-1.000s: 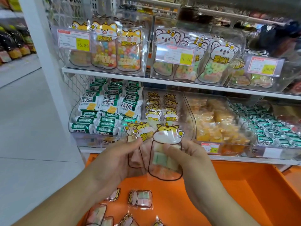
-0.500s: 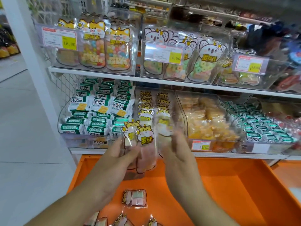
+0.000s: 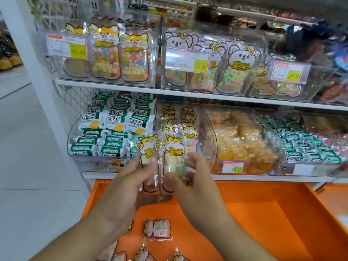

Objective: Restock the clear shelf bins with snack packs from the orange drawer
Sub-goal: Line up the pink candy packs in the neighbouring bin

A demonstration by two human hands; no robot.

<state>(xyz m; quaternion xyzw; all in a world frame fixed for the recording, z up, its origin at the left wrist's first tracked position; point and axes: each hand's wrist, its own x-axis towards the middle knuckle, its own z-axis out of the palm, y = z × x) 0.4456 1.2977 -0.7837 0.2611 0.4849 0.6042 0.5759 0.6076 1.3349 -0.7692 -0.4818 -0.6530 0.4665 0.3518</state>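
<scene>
Packs (image 3: 165, 162) now squared together, raised from drawer (image 3: 263, 213) toward middle bin (image 3: 207, 129). Left hand (image 3: 128, 187) and right hand (image 3: 195, 185) fingers gripping packs. Ready for insertion.

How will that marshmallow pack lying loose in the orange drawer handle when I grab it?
The marshmallow pack is probably light and squashy, given its puffy cubes. Its glossy clear film looks slippery and floppy. Lying flat in the orange drawer, it is unlikely to roll.
</scene>
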